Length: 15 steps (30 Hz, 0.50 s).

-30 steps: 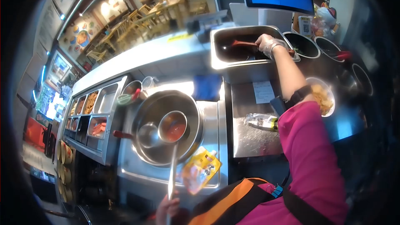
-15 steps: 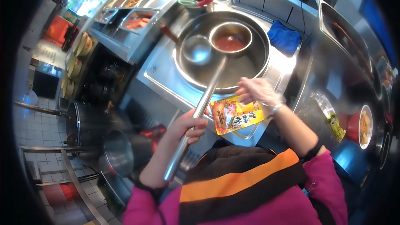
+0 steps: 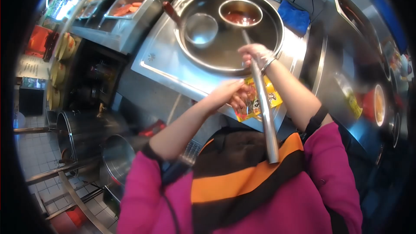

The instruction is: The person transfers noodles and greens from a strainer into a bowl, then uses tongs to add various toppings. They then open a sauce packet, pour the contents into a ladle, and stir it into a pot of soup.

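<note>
Ladle [image 3: 265,117] over wok [image 3: 216,52], steel kitchen counter [image 3: 160,65]

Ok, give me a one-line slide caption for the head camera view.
Right hand grips the ladle, its bowl of red sauce in the wok, while left hand touches a yellow packet.

The ladle [image 3: 265,112] and the left hand [image 3: 227,97] covered much of the packet [image 3: 274,97] at the counter's front edge. Its print was too blurred to read, and whether the fingers pinched it could not be told. The trays [image 3: 125,8] at the far left corner were cut off by the top edge.
</note>
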Available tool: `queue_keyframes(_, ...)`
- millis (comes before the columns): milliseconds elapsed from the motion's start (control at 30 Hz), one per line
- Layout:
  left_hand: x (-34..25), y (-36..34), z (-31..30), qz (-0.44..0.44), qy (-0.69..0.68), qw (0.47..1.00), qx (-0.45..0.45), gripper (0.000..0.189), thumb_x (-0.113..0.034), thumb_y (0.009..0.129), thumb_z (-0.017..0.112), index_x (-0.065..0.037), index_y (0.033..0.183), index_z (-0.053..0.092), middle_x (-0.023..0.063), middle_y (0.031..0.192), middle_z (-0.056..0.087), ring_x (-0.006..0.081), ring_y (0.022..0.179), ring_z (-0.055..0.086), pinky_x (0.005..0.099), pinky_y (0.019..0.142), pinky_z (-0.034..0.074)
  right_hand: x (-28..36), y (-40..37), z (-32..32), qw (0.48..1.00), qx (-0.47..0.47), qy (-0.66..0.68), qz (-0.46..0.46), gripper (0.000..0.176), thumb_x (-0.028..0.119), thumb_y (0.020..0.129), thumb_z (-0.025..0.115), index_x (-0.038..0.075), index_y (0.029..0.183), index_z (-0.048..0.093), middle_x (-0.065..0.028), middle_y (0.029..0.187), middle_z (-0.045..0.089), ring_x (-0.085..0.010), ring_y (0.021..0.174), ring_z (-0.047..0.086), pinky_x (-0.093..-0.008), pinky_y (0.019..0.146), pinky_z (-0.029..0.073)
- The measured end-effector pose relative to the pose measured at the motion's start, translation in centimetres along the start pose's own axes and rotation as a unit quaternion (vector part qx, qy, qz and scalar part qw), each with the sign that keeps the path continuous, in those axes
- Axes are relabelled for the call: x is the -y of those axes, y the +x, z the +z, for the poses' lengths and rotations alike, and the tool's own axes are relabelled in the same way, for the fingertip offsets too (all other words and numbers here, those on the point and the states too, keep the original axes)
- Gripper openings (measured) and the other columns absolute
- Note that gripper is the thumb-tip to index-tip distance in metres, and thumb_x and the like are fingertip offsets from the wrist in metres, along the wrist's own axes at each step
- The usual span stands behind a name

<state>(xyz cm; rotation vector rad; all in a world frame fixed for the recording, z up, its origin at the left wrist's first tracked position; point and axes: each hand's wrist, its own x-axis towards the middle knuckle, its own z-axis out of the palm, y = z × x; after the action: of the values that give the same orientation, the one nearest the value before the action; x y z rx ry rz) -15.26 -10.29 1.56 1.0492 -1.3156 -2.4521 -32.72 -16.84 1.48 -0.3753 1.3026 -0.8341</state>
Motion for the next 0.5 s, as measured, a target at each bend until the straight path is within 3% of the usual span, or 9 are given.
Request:
queue_keyframes(100,0.9,4.9,-0.6,0.123,0.313,0.941,-0.038,0.027,-0.022,0.081,0.053,0.002,0.094,0.059,0.0125,0.08,0.062,0.0227,0.074,0.063,0.0304,0.069,0.05,0.8,-0.1,-1.4,0.998,0.04,0.019,0.039,0.016,0.007,0.077,0.056,0.007,0.066,0.045,-0.0005,0.048,0.041,-0.0082,0.036,0.04,-0.0211,0.032,0.036)
queue_keyframes(167,1.6,7.9,1.0,0.198,0.421,0.88,-0.098,0.039,-0.022,0.073,0.06,0.004,0.102,0.053,0.0183,0.083,0.061,0.0309,0.077,0.062,0.035,0.07,0.049,0.7,-0.2,-2.2,0.998,0.05,0.018,0.017,0.019,0.008,0.078,0.056,0.007,0.064,0.043,-0.0001,0.048,0.041,-0.0086,0.036,0.039,-0.0212,0.032,0.035)
queue_keyframes(233,0.1,8.9,3.5,0.101,0.547,0.819,-0.142,0.046,-0.021,0.071,0.062,0.0,0.11,0.047,0.0166,0.101,0.058,0.0313,0.079,0.061,0.0373,0.075,0.048,0.5,0.3,-3.3,0.998,0.055,0.021,0.021,0.02,0.007,0.078,0.056,0.008,0.063,0.043,-0.0002,0.047,0.041,-0.0089,0.035,0.039,-0.0217,0.032,0.036)
queue_keyframes(267,-0.9,8.7,4.4,0.064,0.576,0.806,-0.117,0.056,-0.02,0.07,0.063,0.002,0.115,0.04,0.0191,0.109,0.054,0.0293,0.087,0.06,0.0357,0.075,0.049,0.5,0.5,-3.8,0.998,0.053,0.019,0.021,0.02,0.007,0.078,0.056,0.008,0.063,0.043,-0.0002,0.047,0.041,-0.0089,0.035,0.039,-0.0217,0.032,0.036)
queue_keyframes(300,-0.5,10.1,4.8,0.022,0.618,0.78,-0.095,0.055,-0.017,0.067,0.065,0.006,0.111,0.043,0.0216,0.109,0.053,0.0277,0.094,0.058,0.0328,0.075,0.049,0.4,0.4,-4.3,0.998,0.054,0.016,0.019,0.02,0.007,0.078,0.056,0.008,0.063,0.043,-0.0003,0.047,0.041,-0.009,0.036,0.039,-0.0219,0.032,0.036)
queue_keyframes(367,0.5,11.1,5.4,0.071,0.66,0.741,-0.102,0.056,-0.016,0.063,0.069,0.009,0.106,0.045,0.0234,0.104,0.054,0.0267,0.094,0.058,0.0307,0.075,0.049,0.3,0.6,-5.2,0.998,0.058,0.009,0.016,0.02,0.007,0.078,0.056,0.007,0.063,0.043,-0.0004,0.047,0.041,-0.0091,0.036,0.039,-0.0222,0.032,0.035)
queue_keyframes(400,0.5,11.0,5.3,0.065,0.637,0.761,-0.102,0.047,-0.02,0.061,0.068,0.004,0.098,0.052,0.0218,0.085,0.06,0.0311,0.08,0.061,0.0393,0.069,0.049,0.5,0.7,-5.6,0.998,0.053,0.011,0.022,0.02,0.007,0.078,0.056,0.007,0.063,0.043,-0.0004,0.048,0.041,-0.009,0.036,0.039,-0.0222,0.032,0.035)
queue_keyframes(500,1.4,9.6,4.8,0.086,0.611,0.779,-0.109,0.042,-0.018,0.059,0.069,-0.002,0.096,0.057,0.0188,0.084,0.061,0.0307,0.08,0.061,0.0398,0.069,0.048,0.7,0.8,-6.5,0.998,0.065,0.0,0.027,0.02,0.006,0.078,0.055,0.007,0.062,0.043,-0.0005,0.048,0.041,-0.0085,0.037,0.04,-0.022,0.032,0.034)
